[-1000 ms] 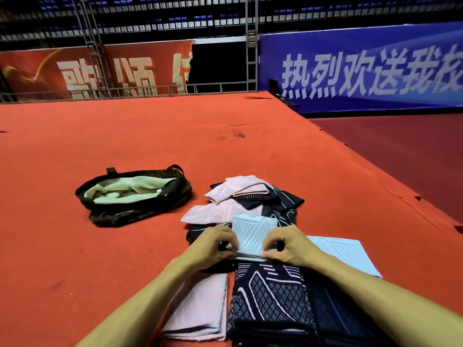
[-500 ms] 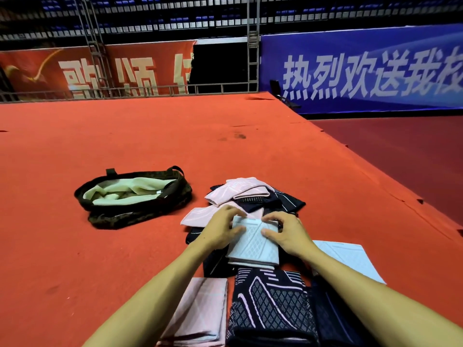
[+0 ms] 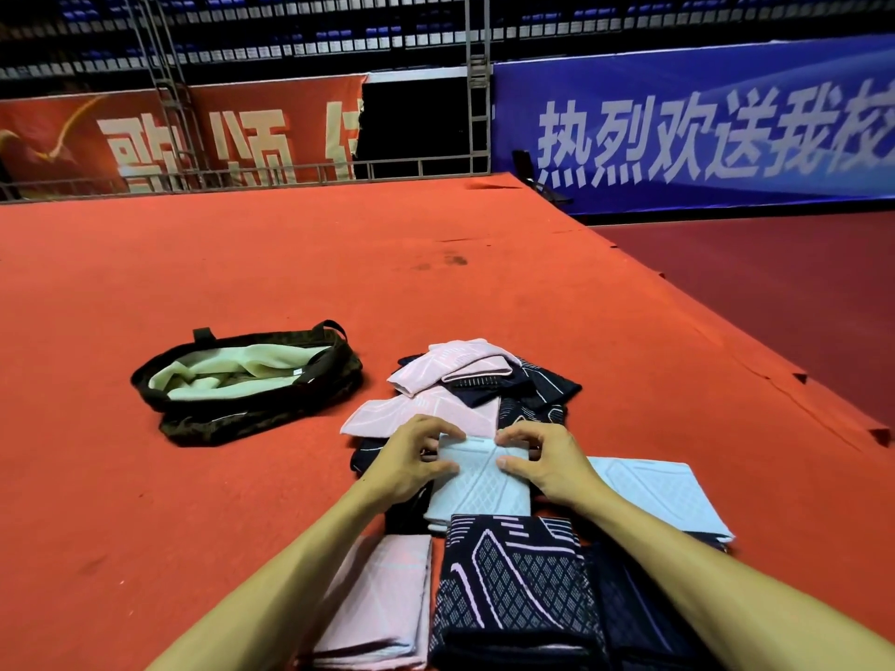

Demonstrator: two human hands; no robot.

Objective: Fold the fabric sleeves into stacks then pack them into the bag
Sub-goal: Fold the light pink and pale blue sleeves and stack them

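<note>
Pinching a white sleeve (image 3: 477, 491) by its far edge, left hand (image 3: 411, 460) and right hand (image 3: 549, 464) are flanking it; the open bag (image 3: 252, 409) is lying leftward, nearer the left hand.

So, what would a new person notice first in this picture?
The left hand and right hand pinch a folded pale blue sleeve at the centre, among pink sleeves and dark sleeves. To their left an open dark bag lies on the bright red carpet.

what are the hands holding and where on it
The folded pale blue sleeve, pinched at its far edge: left hand on the far left corner, right hand on the far right corner.
</note>
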